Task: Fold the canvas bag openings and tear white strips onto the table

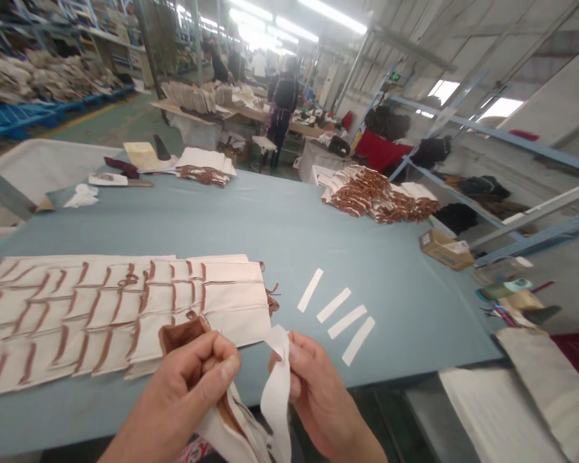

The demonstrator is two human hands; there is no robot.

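Head: 4 strips (334, 305); right hand (318, 392) grips 1 strip (276, 392), left hand (197, 373) 1 bag (183, 334).

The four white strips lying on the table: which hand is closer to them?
Right. The right hand, holding a white band, sits just below the white strips; the left hand is farther left, pinching a cream bag.

I see a matt cloth bag (183, 334), a smooth, paper-like white strip (277, 386), a matt blue table (270, 218), a cardboard box (444, 249).
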